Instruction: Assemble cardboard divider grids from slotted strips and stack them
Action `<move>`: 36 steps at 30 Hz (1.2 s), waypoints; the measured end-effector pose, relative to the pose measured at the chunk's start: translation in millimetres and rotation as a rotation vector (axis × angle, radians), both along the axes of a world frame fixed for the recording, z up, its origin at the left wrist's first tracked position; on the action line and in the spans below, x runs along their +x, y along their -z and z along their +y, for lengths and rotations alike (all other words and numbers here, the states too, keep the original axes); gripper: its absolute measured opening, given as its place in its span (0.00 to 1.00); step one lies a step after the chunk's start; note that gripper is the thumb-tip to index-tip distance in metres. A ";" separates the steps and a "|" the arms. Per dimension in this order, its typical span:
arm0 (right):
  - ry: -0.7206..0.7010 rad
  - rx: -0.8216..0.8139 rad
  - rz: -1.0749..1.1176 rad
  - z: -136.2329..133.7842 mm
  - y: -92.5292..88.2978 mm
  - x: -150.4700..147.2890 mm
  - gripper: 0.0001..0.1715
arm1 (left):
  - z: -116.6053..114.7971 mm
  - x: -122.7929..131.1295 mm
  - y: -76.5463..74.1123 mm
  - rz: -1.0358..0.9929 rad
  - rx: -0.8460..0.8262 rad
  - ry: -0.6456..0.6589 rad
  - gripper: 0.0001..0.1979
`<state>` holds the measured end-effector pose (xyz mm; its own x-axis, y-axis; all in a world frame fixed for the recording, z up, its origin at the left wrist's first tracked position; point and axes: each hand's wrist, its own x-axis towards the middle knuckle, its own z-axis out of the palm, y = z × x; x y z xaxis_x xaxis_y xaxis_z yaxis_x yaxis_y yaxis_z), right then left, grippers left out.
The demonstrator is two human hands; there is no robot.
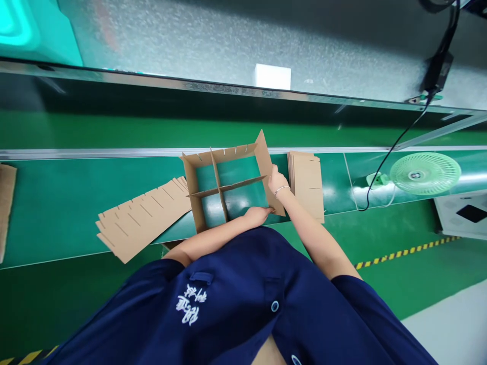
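On the green workbench stands a cardboard divider grid [219, 189], made of slotted strips crossed upright. My right hand [278, 181], a bracelet at its wrist, grips the grid's right-hand strip [265, 161] near the crossing joint. Lower down, my left hand [257, 217] pinches that strip's near end. Left of the grid, slotted cardboard strips [142, 215] lie fanned out, partly under its edge. A neater stack of strips [307, 185] sits just right of my right hand. The grid's near side is partly hidden by my left forearm.
A green fan [425, 174] lies at the bench's right, with a black cable [391, 147] hanging beside it. Above runs a metal shelf [182, 45] holding a white block [273, 77] and a turquoise bin [36, 33]. More cardboard [5, 205] is at the far left.
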<state>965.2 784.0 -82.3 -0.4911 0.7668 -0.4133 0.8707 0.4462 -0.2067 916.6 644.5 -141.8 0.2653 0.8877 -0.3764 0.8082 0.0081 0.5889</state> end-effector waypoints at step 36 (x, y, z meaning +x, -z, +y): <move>0.064 -0.044 -0.186 31.6 7.7 -28.2 0.20 | 159.4 -159.3 12.5 0.427 0.126 -0.508 0.14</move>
